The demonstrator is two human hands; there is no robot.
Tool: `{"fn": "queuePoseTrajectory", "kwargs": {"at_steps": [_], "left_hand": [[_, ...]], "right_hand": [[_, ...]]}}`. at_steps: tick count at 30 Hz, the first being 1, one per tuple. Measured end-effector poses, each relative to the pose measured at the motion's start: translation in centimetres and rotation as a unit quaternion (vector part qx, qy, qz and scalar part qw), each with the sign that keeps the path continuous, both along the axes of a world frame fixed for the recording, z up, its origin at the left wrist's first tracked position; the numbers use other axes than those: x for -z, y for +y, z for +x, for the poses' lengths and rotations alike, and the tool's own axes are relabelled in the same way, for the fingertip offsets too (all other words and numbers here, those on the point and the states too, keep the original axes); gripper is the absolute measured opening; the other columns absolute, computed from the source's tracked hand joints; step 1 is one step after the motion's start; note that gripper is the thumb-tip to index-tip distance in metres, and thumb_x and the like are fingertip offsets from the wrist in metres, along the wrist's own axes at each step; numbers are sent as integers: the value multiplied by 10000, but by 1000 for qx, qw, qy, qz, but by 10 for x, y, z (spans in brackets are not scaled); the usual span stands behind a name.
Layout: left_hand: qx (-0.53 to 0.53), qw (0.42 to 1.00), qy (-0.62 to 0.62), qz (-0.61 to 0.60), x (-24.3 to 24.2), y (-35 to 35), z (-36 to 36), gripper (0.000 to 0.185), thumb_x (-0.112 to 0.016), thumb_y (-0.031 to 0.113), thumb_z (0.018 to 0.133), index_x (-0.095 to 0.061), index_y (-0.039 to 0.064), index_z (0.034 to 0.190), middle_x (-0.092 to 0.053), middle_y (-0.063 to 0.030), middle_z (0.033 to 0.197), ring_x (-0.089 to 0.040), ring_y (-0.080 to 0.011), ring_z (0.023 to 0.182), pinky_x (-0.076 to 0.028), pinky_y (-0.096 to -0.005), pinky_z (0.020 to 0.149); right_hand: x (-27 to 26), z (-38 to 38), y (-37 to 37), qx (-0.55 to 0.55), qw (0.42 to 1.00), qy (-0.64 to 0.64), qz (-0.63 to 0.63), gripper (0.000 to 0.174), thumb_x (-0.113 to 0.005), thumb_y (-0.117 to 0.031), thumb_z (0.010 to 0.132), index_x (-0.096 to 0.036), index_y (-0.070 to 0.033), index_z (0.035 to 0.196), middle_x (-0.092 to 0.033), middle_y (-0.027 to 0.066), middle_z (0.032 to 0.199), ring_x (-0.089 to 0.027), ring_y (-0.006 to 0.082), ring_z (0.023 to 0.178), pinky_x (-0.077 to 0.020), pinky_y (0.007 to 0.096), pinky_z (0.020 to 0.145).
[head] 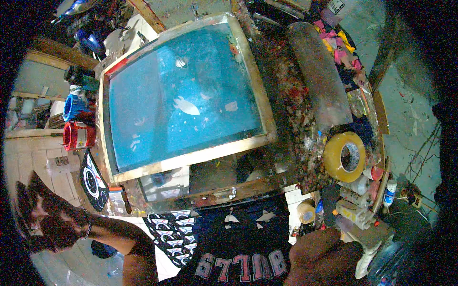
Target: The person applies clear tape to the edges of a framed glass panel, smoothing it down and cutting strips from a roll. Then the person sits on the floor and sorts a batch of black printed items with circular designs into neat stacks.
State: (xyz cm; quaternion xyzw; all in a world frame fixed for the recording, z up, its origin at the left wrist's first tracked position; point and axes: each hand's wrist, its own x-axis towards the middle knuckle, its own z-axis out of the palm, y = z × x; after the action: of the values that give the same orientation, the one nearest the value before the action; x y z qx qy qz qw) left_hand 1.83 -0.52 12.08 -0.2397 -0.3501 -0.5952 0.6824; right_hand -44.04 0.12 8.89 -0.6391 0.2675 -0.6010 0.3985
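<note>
My left hand [46,214] is raised at the far left, dark and blurred, with a bracelet at the wrist. Whether it holds anything is unclear. Nearest to it is a black printed piece [94,182] with a white ring motif, at the table's left edge. My right arm [318,254] is bent at the lower right; its hand cannot be made out. Before me lies a wooden-framed printing screen [218,75], its blue mesh bearing a pale rocket, planet and stars. Below its front edge, a glass-like pane [164,186] shows reflections.
Red [77,136] and blue [75,107] containers stand left of the screen. On the stained tabletop at right are a large tape roll [345,157] and a grey cylinder [320,75]. A smaller tape roll [306,213] and several bottles [354,186] sit at lower right.
</note>
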Motion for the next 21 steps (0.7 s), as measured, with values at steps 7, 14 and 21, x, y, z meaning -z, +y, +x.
{"fn": "queuePoseTrajectory", "kwargs": {"at_steps": [7,14,21], "left_hand": [[-404,722,-492,272,50,-150,-69,441,-606,169,914,-514,34,1324,-552,-105,1179,-472,-211,1057,-347,-363,965],[-296,575,-708,284,185,-281,-132,445,-769,63,793,-613,5,1206,-713,-58,853,-625,-96,742,-485,-228,674],[-351,565,-679,312,247,-285,-141,487,-829,72,724,-623,-4,1159,-723,-61,803,-590,-80,614,-458,-227,537]], "right_hand": [[101,51,-19,-39,972,-30,231,200,-667,-152,886,-696,-115,1080,-624,80,871,-580,205,811,-477,318,725],[167,97,-19,-251,710,-381,536,1002,-734,-144,832,-60,-279,1561,-561,97,1003,-510,133,749,-430,277,690],[181,105,-19,-340,636,-429,544,1098,-761,-195,816,42,-385,1540,-583,127,1015,-509,139,704,-433,289,663]]}}
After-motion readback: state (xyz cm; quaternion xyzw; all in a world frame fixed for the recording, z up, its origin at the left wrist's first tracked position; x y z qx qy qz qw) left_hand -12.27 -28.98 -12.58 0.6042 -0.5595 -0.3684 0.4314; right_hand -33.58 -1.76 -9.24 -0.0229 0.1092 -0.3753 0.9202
